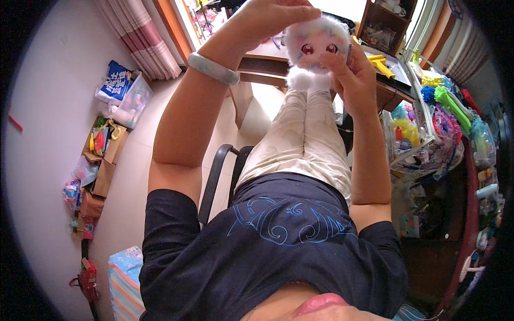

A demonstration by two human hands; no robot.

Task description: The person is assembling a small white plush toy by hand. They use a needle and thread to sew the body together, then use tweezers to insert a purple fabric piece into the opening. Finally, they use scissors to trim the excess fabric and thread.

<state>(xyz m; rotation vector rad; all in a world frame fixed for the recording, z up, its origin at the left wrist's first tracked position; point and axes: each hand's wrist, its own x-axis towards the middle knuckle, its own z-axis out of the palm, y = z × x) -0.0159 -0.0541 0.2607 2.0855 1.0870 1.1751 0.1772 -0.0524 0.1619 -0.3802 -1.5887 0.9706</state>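
Observation:
A white fluffy plush doll (317, 43) with large reddish-brown eyes and pastel flecks in its fur is held up in front of my knees. My right hand (354, 80) grips it from the right side, the thumb across the lower part of its face. Above the doll's head is my left hand (281, 15), its thumb and fingers drawn together close to the top of the fur. The picture's upper edge cuts off part of that hand, and whatever is between the fingers is too small to make out. A pale bangle (213, 68) circles my left wrist.
Behind the doll stands a wooden desk (262, 65) with yellow tools (381, 65) on its right. A white rack (423, 142) of colourful craft materials is at my right. A black chair armrest (214, 176) is at my left; boxes (107, 179) and a clear bin (134, 101) line the wall.

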